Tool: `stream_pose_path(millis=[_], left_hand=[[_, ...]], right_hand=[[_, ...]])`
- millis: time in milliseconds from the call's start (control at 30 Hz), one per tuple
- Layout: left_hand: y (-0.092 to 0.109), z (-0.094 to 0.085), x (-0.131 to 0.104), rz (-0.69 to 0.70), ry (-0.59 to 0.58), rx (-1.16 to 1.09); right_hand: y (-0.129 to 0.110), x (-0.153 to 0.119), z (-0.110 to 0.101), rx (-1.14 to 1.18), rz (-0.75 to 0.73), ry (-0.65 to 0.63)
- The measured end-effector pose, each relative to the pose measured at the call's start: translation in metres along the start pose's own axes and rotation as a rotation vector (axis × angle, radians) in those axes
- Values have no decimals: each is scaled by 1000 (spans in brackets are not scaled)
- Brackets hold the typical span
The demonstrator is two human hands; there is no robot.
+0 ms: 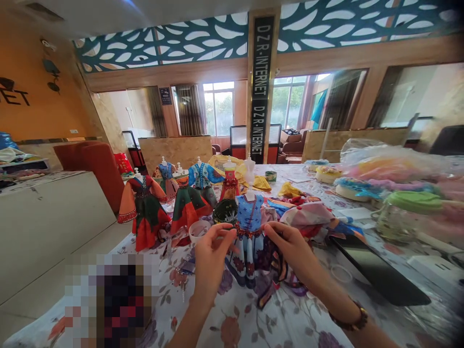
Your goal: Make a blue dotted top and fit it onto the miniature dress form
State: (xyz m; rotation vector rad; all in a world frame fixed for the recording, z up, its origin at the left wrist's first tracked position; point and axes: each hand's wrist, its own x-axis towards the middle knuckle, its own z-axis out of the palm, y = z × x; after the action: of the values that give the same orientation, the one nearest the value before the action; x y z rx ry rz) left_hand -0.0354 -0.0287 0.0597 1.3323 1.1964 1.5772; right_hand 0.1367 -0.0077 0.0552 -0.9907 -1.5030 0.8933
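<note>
A small blue doll dress (250, 215) with a dark patterned skirt stands upright on a white headless doll form in front of me. Across its waist runs a thin red beaded trim (249, 233). My left hand (212, 253) is closed in a pinch at the left end of this trim, thumb against fingertips. On the opposite side, my right hand (292, 244) pinches the right end, with its other fingers curled. A dark strip of patterned ribbon (270, 292) hangs below the right hand onto the tablecloth. Exactly how the fingertips grip the trim is hard to see.
Several dressed doll forms (148, 203) stand at the left and back. Beside the dress are a white cup (199, 231) and a dark bowl (224, 211). Fabric pieces (308, 217), a black phone (380, 270) and a green-lidded jar (406, 217) lie to the right. A blurred patch covers the lower left.
</note>
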Motion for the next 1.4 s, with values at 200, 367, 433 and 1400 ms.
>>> stream_pose_path(millis=[200,367,433,1400], left_hand=[[7,9,7,-124,39,-6],[12,14,12,-226,-9,-160],[11,15,14,-240,-6,-188],[-3,6,37,176,10,73]], right_hand=[[-10,-1,9,437,342,-115],[-14,-1,16,673,454,-68],[-13,-1,18,717,446,-83],[-7,24,14,270,131,-52]])
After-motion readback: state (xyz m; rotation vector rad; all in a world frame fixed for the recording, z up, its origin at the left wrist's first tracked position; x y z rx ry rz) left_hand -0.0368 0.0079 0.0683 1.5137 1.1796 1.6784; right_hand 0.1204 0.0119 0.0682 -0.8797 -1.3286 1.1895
